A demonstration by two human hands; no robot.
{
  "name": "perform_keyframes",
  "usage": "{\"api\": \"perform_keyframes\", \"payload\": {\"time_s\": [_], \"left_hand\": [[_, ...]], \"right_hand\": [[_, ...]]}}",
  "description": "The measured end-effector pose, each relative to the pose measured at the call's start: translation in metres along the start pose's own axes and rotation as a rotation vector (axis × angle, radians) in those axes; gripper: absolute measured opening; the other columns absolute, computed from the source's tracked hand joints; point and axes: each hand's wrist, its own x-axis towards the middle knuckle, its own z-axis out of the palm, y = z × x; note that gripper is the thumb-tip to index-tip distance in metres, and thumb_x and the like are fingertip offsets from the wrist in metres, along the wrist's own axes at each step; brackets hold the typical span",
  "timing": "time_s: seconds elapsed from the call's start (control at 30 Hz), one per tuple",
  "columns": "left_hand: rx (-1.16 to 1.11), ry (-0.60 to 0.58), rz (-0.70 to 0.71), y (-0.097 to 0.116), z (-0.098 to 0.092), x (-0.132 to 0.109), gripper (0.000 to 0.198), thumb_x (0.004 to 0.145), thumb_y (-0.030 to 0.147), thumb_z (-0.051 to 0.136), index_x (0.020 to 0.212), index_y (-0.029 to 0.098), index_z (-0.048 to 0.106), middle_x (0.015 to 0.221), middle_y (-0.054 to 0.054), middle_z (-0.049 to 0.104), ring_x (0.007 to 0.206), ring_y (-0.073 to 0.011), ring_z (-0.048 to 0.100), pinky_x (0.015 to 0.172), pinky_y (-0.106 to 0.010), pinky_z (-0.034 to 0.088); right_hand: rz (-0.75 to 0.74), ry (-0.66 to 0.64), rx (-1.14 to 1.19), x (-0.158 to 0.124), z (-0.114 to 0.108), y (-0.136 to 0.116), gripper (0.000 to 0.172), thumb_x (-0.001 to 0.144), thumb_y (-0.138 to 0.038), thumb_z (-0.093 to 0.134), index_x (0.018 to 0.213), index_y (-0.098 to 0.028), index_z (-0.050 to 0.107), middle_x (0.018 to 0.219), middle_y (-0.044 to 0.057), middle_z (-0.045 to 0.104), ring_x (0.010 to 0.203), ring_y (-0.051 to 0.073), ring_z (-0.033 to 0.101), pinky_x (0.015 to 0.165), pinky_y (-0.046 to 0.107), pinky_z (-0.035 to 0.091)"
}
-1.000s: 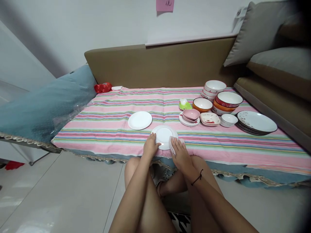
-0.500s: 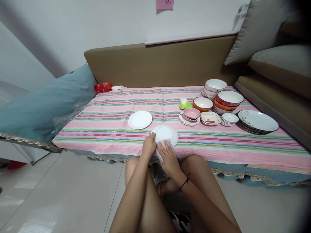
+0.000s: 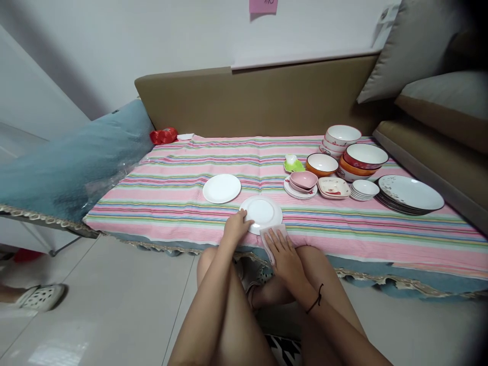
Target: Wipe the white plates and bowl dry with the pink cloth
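Observation:
A white plate (image 3: 263,209) lies bottom side up on the striped cloth, its foot ring showing. My left hand (image 3: 235,227) grips the plate's near left rim, thumb on top and fingers at the edge. Under the outstretched fingers of my right hand (image 3: 284,251) is a pale pink cloth (image 3: 270,233), held flat at the plate's near right rim. Just beyond, to the left, rests a second white plate (image 3: 221,188), touched by neither hand.
Bowls (image 3: 343,134), small dishes (image 3: 333,187) and a stack of large plates (image 3: 410,192) stand on the right. A red bundle (image 3: 163,135) lies at the back left. Cushions (image 3: 444,117) fill the right end. Another person's shoe (image 3: 42,297) is on the floor at left.
My right hand has slid right and slightly nearer with the cloth, from the plate's middle to its edge. My left hand stays on the rim. Another person's foot has appeared at left.

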Motion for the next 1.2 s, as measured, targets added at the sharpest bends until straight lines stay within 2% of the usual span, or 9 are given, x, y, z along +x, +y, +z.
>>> {"api": "perform_keyframes", "payload": {"time_s": [0.2, 0.33, 0.43, 0.53, 0.63, 0.77, 0.87, 1.03, 1.2], "left_hand": [[0.113, 0.010, 0.015, 0.005, 0.006, -0.003, 0.054, 0.072, 0.027, 0.083, 0.119, 0.019, 0.057, 0.129, -0.015, 0.064, 0.114, -0.0296, 0.064, 0.092, -0.035, 0.049], [0.097, -0.001, 0.011, 0.004, 0.008, -0.003, 0.058, 0.072, 0.026, 0.084, 0.121, 0.019, 0.056, 0.135, -0.015, 0.061, 0.119, -0.0297, 0.062, 0.096, -0.036, 0.048], [0.062, 0.009, -0.001, 0.004, 0.008, -0.003, 0.061, 0.071, 0.022, 0.084, 0.125, 0.019, 0.055, 0.144, -0.018, 0.054, 0.127, -0.0308, 0.058, 0.102, -0.038, 0.046], [0.022, 0.027, -0.009, 0.004, 0.009, -0.005, 0.063, 0.072, 0.020, 0.084, 0.128, 0.019, 0.054, 0.148, -0.018, 0.051, 0.131, -0.0315, 0.055, 0.105, -0.040, 0.045], [-0.010, 0.045, -0.023, 0.005, 0.011, -0.006, 0.063, 0.072, 0.019, 0.083, 0.128, 0.020, 0.055, 0.147, -0.018, 0.051, 0.132, -0.0313, 0.054, 0.106, -0.041, 0.044], [-0.018, 0.023, -0.042, 0.007, 0.010, -0.005, 0.065, 0.070, 0.016, 0.084, 0.128, 0.021, 0.055, 0.147, -0.017, 0.052, 0.132, -0.0313, 0.053, 0.106, -0.041, 0.044], [-0.020, 0.024, -0.036, 0.009, 0.009, -0.005, 0.066, 0.069, 0.014, 0.084, 0.128, 0.020, 0.055, 0.145, -0.017, 0.053, 0.134, -0.0310, 0.052, 0.107, -0.042, 0.044], [-0.026, 0.027, -0.017, 0.007, 0.011, -0.007, 0.063, 0.071, 0.014, 0.082, 0.128, 0.018, 0.054, 0.147, -0.019, 0.051, 0.136, -0.0304, 0.050, 0.108, -0.041, 0.043], [-0.030, 0.029, -0.002, 0.003, 0.017, -0.008, 0.066, 0.075, 0.013, 0.078, 0.135, 0.014, 0.050, 0.151, -0.022, 0.044, 0.143, -0.0282, 0.041, 0.115, -0.039, 0.036]], "right_hand": [[0.120, 0.077, 0.045, 0.025, 0.008, 0.003, 0.066, 0.099, -0.020, 0.034, 0.160, -0.016, 0.011, 0.161, 0.015, 0.030, 0.149, 0.031, 0.025, 0.118, 0.056, 0.029], [0.271, 0.146, 0.153, 0.070, 0.028, 0.020, 0.060, 0.102, -0.035, 0.033, 0.158, -0.016, 0.023, 0.160, 0.017, 0.030, 0.149, 0.035, 0.024, 0.114, 0.062, 0.029], [0.335, 0.132, 0.186, 0.106, 0.036, 0.034, 0.055, 0.101, -0.034, 0.033, 0.152, -0.014, 0.038, 0.158, 0.017, 0.034, 0.147, 0.034, 0.028, 0.115, 0.060, 0.030], [0.250, 0.133, 0.208, 0.118, 0.033, 0.043, 0.053, 0.100, -0.029, 0.034, 0.150, -0.015, 0.043, 0.154, 0.014, 0.043, 0.144, 0.030, 0.034, 0.117, 0.055, 0.030], [0.109, 0.152, 0.202, 0.101, 0.028, 0.048, 0.055, 0.100, -0.029, 0.033, 0.154, -0.017, 0.036, 0.154, 0.011, 0.042, 0.145, 0.027, 0.033, 0.119, 0.052, 0.030], [0.183, 0.086, 0.100, 0.086, 0.029, 0.054, 0.057, 0.100, -0.030, 0.032, 0.155, -0.014, 0.033, 0.154, 0.014, 0.042, 0.143, 0.030, 0.037, 0.115, 0.050, 0.035], [0.270, 0.040, 0.084, 0.111, 0.033, 0.053, 0.054, 0.100, -0.030, 0.032, 0.150, -0.012, 0.043, 0.148, 0.016, 0.050, 0.137, 0.032, 0.044, 0.113, 0.051, 0.036], [0.152, -0.054, 0.090, 0.165, 0.031, 0.038, 0.046, 0.099, -0.024, 0.036, 0.139, -0.011, 0.056, 0.143, 0.013, 0.056, 0.135, 0.028, 0.046, 0.117, 0.048, 0.030], [0.043, -0.030, 0.138, 0.149, 0.029, 0.036, 0.048, 0.099, -0.025, 0.038, 0.144, -0.018, 0.051, 0.149, 0.006, 0.050, 0.141, 0.024, 0.038, 0.119, 0.043, 0.028]]}}
